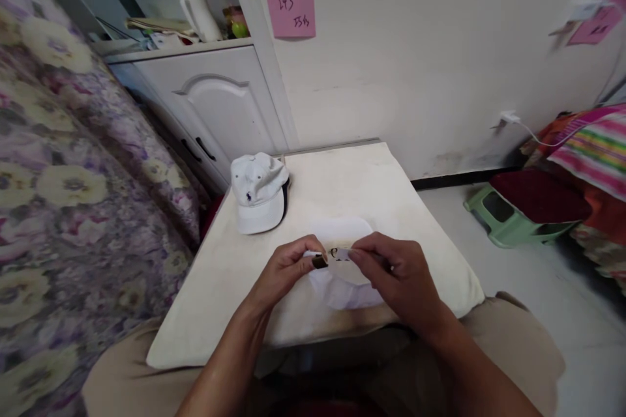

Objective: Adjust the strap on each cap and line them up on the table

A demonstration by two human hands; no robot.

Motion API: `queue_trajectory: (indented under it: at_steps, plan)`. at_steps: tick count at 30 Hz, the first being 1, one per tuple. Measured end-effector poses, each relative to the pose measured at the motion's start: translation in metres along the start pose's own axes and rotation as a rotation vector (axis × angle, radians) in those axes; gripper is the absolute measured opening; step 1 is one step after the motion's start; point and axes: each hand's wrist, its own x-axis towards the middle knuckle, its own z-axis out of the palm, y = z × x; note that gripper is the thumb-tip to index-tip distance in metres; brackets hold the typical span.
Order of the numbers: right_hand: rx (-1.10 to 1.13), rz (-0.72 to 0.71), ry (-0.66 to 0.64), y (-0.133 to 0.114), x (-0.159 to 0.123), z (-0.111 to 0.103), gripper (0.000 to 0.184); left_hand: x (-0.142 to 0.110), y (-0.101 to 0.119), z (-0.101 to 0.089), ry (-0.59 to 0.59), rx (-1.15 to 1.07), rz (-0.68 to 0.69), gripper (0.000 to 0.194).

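Note:
A white visor-like cap [340, 296] lies on the covered table in front of me, its curved brim pointing away; my hands partly cover it. My left hand [293, 267] pinches one end of its strap, where a dark brown, shiny piece [319, 262] shows at the fingertips. From the right, my right hand [394, 267] grips the other white strap end [342, 253], which carries a small dark ring-like fitting. The two ends are held close together, and whether they touch I cannot tell. A white baseball cap [259, 189] with a small dark emblem sits at the table's far left.
The table [220, 319] has a cream padded cover and stands against the wall. Floral curtain [73, 208] hangs on the left, beside a white cabinet [215, 101] with a white jug [199, 13] on it. A green stool [503, 218] stands on the floor at right.

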Motion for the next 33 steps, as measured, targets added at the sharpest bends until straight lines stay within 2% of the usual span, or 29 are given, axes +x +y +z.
queue_trajectory:
  at_steps: [7,16,33]
  plan:
    - [-0.108,0.069,-0.041,0.012,0.004,0.014,0.019,0.001,0.000,0.003,-0.015,0.007,-0.017,0.017]
    - [-0.170,0.119,-0.086,0.018,0.007,0.018,0.021,0.000,-0.004,0.003,0.028,0.004,-0.046,0.018]
    - [-0.196,0.099,-0.098,0.022,0.006,0.023,0.022,0.001,-0.011,0.002,0.083,-0.044,-0.092,0.025]
